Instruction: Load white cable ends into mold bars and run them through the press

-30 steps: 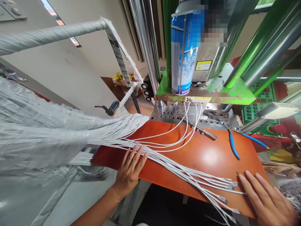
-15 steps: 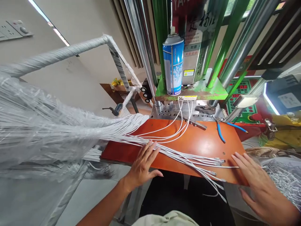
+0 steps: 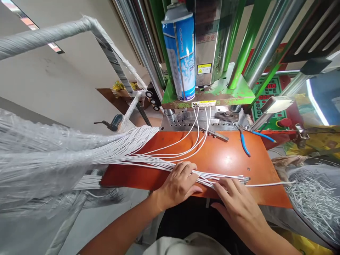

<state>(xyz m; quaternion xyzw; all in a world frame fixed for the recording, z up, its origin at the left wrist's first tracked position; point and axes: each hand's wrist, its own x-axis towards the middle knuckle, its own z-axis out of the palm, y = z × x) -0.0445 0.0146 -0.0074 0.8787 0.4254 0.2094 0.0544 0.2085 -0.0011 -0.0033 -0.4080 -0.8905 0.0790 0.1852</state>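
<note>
A sheaf of thin white cables (image 3: 148, 156) runs from a plastic-wrapped bundle (image 3: 39, 163) across an orange board (image 3: 233, 173), ending in small metal connectors (image 3: 244, 179). My left hand (image 3: 179, 184) closes around the cables at the board's near edge. My right hand (image 3: 235, 200) lies closer to the connector ends, its fingers gripping the same sheaf. One longer cable (image 3: 268, 184) sticks out to the right. Several other cables loop back to a perforated steel plate (image 3: 180, 120).
Blue-handled pliers (image 3: 244, 143) and a steel bar (image 3: 215, 134) lie on the board's far side. Above stand a green press (image 3: 209, 97) with steel columns and a blue spray can (image 3: 179, 53). A container of cut cables (image 3: 313, 202) sits at right.
Both hands have moved from lying flat on the board, on either side of the cables, to gripping the sheaf together. The cable ends are now gathered closer, and my view has shifted.
</note>
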